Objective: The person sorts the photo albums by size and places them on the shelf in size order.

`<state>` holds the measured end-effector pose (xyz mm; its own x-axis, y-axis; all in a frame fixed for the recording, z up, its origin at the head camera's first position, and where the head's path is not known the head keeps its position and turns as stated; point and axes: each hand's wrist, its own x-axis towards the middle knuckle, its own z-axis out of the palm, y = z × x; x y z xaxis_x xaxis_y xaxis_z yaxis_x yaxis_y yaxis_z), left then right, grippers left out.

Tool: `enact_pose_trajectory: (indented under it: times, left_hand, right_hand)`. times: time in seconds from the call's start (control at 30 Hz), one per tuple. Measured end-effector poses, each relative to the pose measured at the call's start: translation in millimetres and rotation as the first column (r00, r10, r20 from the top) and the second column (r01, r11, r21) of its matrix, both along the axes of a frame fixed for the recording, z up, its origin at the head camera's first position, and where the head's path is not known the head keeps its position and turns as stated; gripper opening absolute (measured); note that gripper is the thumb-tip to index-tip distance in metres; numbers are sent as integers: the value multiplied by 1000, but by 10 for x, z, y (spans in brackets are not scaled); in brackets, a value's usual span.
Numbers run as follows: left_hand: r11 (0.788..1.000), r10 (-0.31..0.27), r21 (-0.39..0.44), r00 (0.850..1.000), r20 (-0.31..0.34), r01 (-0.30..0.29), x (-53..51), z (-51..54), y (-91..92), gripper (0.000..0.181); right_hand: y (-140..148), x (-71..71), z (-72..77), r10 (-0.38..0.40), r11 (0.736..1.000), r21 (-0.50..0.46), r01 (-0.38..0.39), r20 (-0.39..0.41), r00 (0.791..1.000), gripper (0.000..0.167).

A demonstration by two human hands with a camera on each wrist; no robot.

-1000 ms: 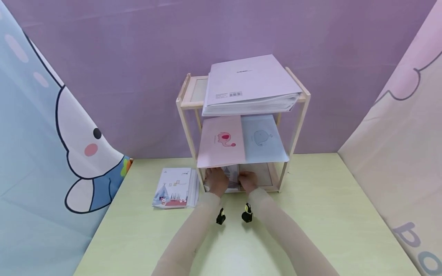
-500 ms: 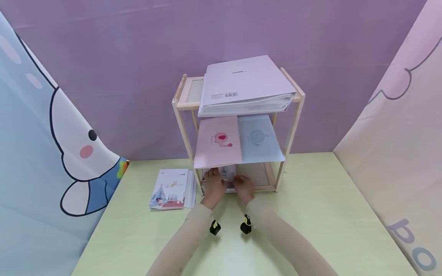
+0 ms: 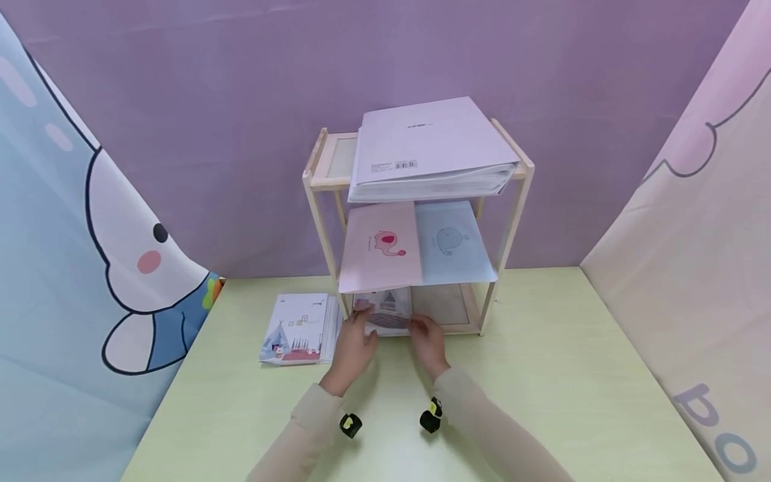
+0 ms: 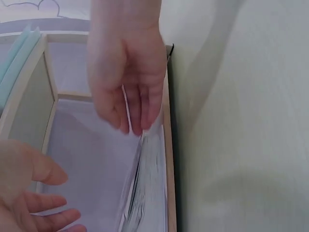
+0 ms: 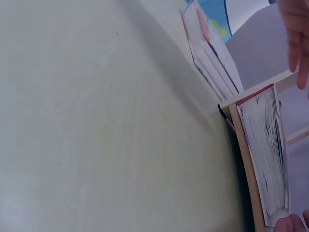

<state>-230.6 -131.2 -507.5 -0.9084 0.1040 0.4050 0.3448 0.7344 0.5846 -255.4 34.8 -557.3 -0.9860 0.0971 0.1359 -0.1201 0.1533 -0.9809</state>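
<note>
A thick book (image 3: 385,320) with a tent picture on its pale cover lies flat on the left part of the rack's bottom shelf. Its loose page edges face the front in both wrist views. My left hand (image 3: 353,348) hovers at the book's left front, thumb and fingers apart; the left wrist view shows this hand (image 4: 29,193) off the book. At the front right corner of the book, my right hand (image 3: 429,345) touches the edge with fairly straight fingers, and the left wrist view shows its palm (image 4: 133,63).
The wooden rack (image 3: 322,224) bears a big white binder (image 3: 434,144) on top. Pink (image 3: 382,251) and blue (image 3: 452,241) folders lie on its middle shelf and overhang the bottom one. A stack of books (image 3: 296,329) stands left on the table (image 3: 572,375).
My left hand has drawn back off the book toward the front left, uncovering its cover. My right hand has shifted slightly toward me and stays by the book's right corner.
</note>
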Motion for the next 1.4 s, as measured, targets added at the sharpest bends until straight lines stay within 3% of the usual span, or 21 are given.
enact_pose_trajectory:
  times: [0.13, 0.23, 0.37, 0.53, 0.77, 1.03, 1.4]
  left_hand:
    - [1000, 10, 20, 999, 44, -11, 80, 18, -111, 43]
    - [999, 32, 19, 999, 39, -33, 115, 18, -185, 41]
    - [999, 47, 7, 999, 13, -47, 143, -11, -274, 39]
    - [997, 66, 33, 997, 26, -67, 177, -57, -356, 40]
    - [992, 94, 78, 993, 71, -100, 198, -127, -433, 39]
    - [984, 148, 89, 985, 84, -155, 228, -194, -534, 38]
    - [979, 180, 79, 980, 83, -187, 211, -250, -708, 38]
  right_hand:
    - [29, 149, 158, 8, 998, -66, -8, -2, 1000, 26]
    - [29, 244, 252, 0, 996, -92, 0, 1, 1000, 23]
    - [10, 228, 105, -36, 999, -37, 35, -14, 999, 18]
    - [-12, 181, -121, -32, 999, 7, 32, -51, 998, 13]
    - [-27, 400, 151, 86, 995, -46, -84, 43, 995, 17]
    - [-119, 463, 142, 171, 985, -42, -169, 54, 984, 18]
    - [-228, 471, 157, 213, 977, -17, -213, 63, 975, 17]
